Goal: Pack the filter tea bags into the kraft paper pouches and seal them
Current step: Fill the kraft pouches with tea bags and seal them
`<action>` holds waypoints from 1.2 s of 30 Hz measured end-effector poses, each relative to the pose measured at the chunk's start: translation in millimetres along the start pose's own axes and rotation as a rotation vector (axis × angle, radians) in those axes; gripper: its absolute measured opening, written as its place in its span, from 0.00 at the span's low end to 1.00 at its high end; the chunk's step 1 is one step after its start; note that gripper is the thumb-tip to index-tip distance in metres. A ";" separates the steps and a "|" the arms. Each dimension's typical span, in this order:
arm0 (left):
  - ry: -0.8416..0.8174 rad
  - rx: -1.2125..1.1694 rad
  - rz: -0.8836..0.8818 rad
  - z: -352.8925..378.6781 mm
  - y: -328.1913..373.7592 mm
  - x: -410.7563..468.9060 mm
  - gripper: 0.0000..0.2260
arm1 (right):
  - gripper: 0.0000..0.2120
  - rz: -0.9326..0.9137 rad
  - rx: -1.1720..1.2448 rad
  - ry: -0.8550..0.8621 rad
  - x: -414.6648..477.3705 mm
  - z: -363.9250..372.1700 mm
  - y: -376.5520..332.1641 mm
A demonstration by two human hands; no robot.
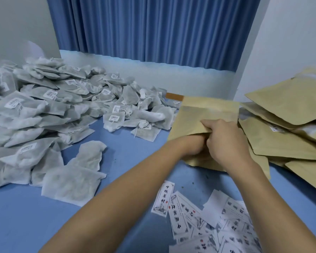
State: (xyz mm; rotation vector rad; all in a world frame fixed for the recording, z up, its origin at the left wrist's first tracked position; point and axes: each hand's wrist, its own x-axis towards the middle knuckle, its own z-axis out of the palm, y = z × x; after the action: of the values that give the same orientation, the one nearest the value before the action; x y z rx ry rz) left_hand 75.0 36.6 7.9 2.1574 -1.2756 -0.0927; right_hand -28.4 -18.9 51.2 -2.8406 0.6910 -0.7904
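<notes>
Head view: your right hand [224,141] pinches the mouth of a flat tan kraft paper pouch [208,110] over the blue desk [126,152]. Your left hand [192,146] is tucked at the opening, its grip hidden, can't tell. A heap of grey-white filter tea bags [44,106] waits on the left, so most packing and sealing looks ahead.

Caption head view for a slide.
Right hand grips a kraft pouch, left hand inside it; tea bags left, pouch pile right.
</notes>
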 end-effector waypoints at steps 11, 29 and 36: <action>0.061 0.183 0.142 -9.7 12.9 31.5 0.07 | 0.20 0.103 -0.246 0.082 46.9 5.1 13.5; 0.792 -0.060 -0.338 -42.8 -133.4 10.0 0.16 | 0.20 0.119 -0.111 0.075 57.4 35.7 32.6; 1.050 0.178 0.709 -19.9 -60.0 -6.7 0.13 | 0.19 0.172 0.020 0.068 59.6 26.7 40.3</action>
State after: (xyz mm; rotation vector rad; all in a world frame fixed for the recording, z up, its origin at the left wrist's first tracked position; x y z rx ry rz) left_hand 124.7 71.8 -10.3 1.3446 -1.2682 1.2858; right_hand 14.6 -82.4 46.9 -2.7018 0.9173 -0.8624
